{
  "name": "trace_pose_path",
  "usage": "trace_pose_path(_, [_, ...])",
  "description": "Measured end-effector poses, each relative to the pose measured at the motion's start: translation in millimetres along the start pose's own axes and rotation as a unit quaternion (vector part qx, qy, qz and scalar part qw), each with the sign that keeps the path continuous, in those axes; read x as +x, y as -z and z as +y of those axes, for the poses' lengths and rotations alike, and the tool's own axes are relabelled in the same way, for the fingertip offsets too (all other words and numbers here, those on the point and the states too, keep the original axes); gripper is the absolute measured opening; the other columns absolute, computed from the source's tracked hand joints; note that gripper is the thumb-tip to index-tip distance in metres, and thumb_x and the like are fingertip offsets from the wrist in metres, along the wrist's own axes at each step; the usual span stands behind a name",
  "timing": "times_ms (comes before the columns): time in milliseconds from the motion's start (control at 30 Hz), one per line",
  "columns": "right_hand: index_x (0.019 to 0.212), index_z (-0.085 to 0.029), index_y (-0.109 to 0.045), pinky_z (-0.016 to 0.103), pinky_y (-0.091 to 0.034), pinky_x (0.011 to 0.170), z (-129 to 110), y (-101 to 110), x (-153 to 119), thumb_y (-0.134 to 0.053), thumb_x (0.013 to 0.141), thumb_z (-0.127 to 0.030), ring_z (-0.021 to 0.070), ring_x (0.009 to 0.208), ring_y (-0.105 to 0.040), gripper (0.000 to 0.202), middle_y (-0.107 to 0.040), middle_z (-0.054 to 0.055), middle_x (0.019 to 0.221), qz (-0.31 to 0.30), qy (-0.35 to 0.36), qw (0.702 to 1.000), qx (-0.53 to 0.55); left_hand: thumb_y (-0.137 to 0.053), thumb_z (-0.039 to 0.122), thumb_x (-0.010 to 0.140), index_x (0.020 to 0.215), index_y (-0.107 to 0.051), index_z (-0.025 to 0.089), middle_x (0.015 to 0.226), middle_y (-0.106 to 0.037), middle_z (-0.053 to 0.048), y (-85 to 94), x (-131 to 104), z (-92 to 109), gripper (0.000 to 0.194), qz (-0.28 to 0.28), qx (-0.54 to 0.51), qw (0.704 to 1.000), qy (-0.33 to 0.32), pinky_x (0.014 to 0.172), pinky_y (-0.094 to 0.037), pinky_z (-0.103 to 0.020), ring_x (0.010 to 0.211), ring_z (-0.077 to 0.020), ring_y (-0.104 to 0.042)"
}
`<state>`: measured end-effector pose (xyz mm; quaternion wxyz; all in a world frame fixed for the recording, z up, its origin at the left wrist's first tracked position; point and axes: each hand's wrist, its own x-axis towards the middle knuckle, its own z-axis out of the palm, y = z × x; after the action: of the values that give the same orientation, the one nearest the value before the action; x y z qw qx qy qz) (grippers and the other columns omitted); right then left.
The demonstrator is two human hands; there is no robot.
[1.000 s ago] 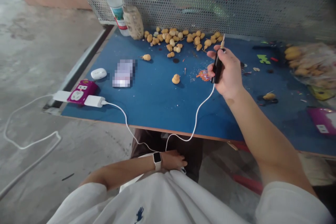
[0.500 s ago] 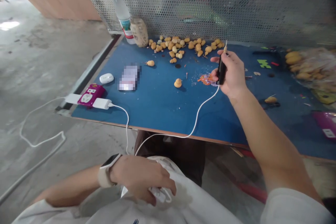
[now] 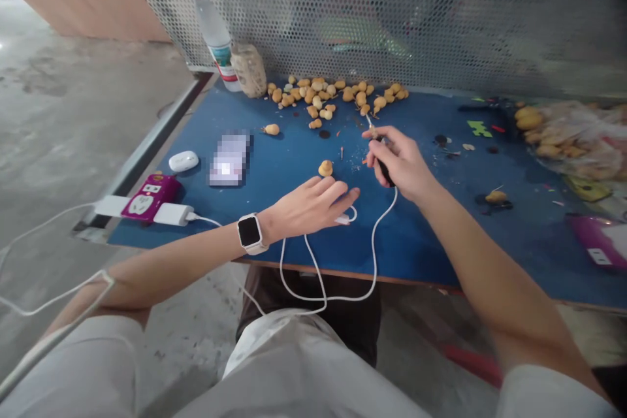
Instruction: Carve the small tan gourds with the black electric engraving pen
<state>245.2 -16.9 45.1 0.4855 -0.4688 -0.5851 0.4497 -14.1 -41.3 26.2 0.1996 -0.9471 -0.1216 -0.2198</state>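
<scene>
My right hand is closed around a black corded pen tool like a soldering iron, its thin metal tip pointing up and away. A white cable runs from the tool's lower end. Over the table's front part, my left hand is closed on a white cord piece, partly hidden beneath the fingers, with a small cable loop beside it. Just beyond the left fingers stands a small tan gourd, apart from both hands. Orange scraps on the table are mostly hidden behind the right hand.
Many small gourds lie along the perforated metal screen. To the left are a bottle, a jar, a blurred phone, a white case and a purple power strip. A bag of gourds lies right.
My left hand has risen from my lap to above the table, bringing the white cord piece with it. My right hand has moved left and slightly lower, tilting the pen tool leftward.
</scene>
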Motion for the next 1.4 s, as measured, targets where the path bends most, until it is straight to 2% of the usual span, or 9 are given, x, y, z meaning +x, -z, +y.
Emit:
trace_pose_path(100, [0.115, -0.026, -0.072, 0.028, -0.035, 0.033, 11, -4, 0, -0.092, 0.094, -0.063, 0.0105, 0.035, -0.051, 0.047, -0.066, -0.007, 0.071, -0.021, -0.026, 0.999, -0.036, -0.054, 0.026, 0.127, 0.149, -0.060, 0.002, 0.087, -0.074, 0.001, -12.8, 0, 2, 0.034, 0.085, -0.067, 0.992, -0.060, 0.061, -0.055, -0.033, 0.071, -0.0152, -0.073])
trace_pose_path(200, [0.117, -0.025, -0.072, 0.030, -0.036, 0.037, 20, -6, -1, -0.088, 0.097, -0.060, 0.0104, 0.037, -0.052, 0.043, -0.067, -0.006, 0.074, -0.034, -0.035, 0.997, -0.064, -0.052, 0.033, 0.129, 0.133, -0.067, 0.008, 0.079, -0.072, 0.004, -21.9, -4, 11, 0.029, 0.103, -0.167, 0.979, -0.053, 0.059, -0.053, -0.032, 0.065, -0.0123, -0.069])
trace_pose_path(333, [0.118, -0.025, -0.075, 0.033, -0.044, 0.047, 24, -11, -7, -0.091, 0.094, -0.051, 0.0134, 0.049, -0.057, 0.040, -0.068, -0.003, 0.078, -0.026, -0.020, 0.990, -0.134, -0.057, 0.043, 0.127, 0.102, -0.067, 0.019, 0.077, -0.071, 0.003, -26.4, -8, 20, 0.036, 0.042, -0.239, 0.970, -0.030, 0.059, -0.050, -0.034, 0.067, -0.0136, -0.069])
trace_pose_path(467, [0.114, -0.025, -0.080, 0.037, -0.054, 0.064, 23, -19, -13, -0.089, 0.090, -0.042, 0.0205, 0.067, -0.067, 0.031, -0.071, 0.000, 0.079, -0.004, 0.020, 0.981, -0.195, -0.065, 0.045, 0.123, 0.103, -0.069, 0.018, 0.090, -0.078, -0.001, -25.6, -11, 19, 0.034, -0.011, -0.299, 0.954, -0.022, 0.067, -0.056, -0.033, 0.078, -0.0151, -0.073])
trace_pose_path(600, [0.111, -0.024, -0.083, 0.040, -0.057, 0.070, 23, -26, -7, -0.090, 0.085, -0.041, 0.0203, 0.063, -0.065, 0.031, -0.070, -0.003, 0.070, 0.021, 0.044, 0.970, -0.240, -0.068, 0.048, 0.121, 0.103, -0.071, 0.016, 0.088, -0.075, -0.002, -23.3, -13, 17, 0.037, -0.048, -0.301, 0.952, 0.002, 0.068, -0.056, -0.035, 0.079, -0.0175, -0.073])
trace_pose_path(767, [0.115, -0.021, -0.086, 0.048, -0.062, 0.096, 28, -37, 12, -0.098, 0.077, -0.041, 0.0314, 0.101, -0.082, 0.045, -0.088, 0.011, 0.115, 0.001, 0.095, 0.959, -0.267, -0.073, 0.045, 0.119, 0.107, -0.074, 0.018, 0.094, -0.075, -0.002, -21.1, -12, 17, 0.030, -0.089, -0.289, 0.953, -0.012, 0.070, -0.055, -0.034, 0.081, -0.0173, -0.072])
trace_pose_path(833, [0.113, -0.021, -0.086, 0.050, -0.062, 0.100, 30, -43, 16, -0.099, 0.076, -0.040, 0.0329, 0.105, -0.082, 0.044, -0.088, 0.011, 0.119, -0.008, 0.087, 0.959, -0.269, -0.070, 0.047, 0.120, 0.107, -0.074, 0.019, 0.097, -0.075, -0.003, -21.6, -12, 18, 0.032, -0.095, -0.278, 0.956, -0.006, 0.070, -0.054, -0.034, 0.080, -0.0167, -0.071])
trace_pose_path(1000, [0.102, -0.023, -0.084, 0.047, -0.062, 0.095, 32, -50, 14, -0.091, 0.084, -0.037, 0.0309, 0.098, -0.081, 0.024, -0.089, 0.008, 0.107, -0.018, 0.065, 0.968, -0.242, -0.066, 0.053, 0.121, 0.103, -0.074, 0.017, 0.095, -0.072, -0.002, -25.1, -13, 19, 0.041, -0.075, -0.256, 0.964, 0.000, 0.066, -0.055, -0.036, 0.077, -0.0171, -0.070])
trace_pose_path(1400, [0.101, -0.025, -0.083, 0.046, -0.063, 0.089, 36, -34, 5, -0.093, 0.084, -0.045, 0.0289, 0.091, -0.080, 0.028, -0.089, 0.007, 0.099, 0.004, 0.061, 0.975, -0.212, -0.060, 0.054, 0.123, 0.104, -0.072, 0.018, 0.095, -0.070, -0.002, -27.3, -14, 19, 0.042, -0.100, -0.239, 0.966, 0.012, 0.065, -0.055, -0.034, 0.073, -0.0153, -0.068])
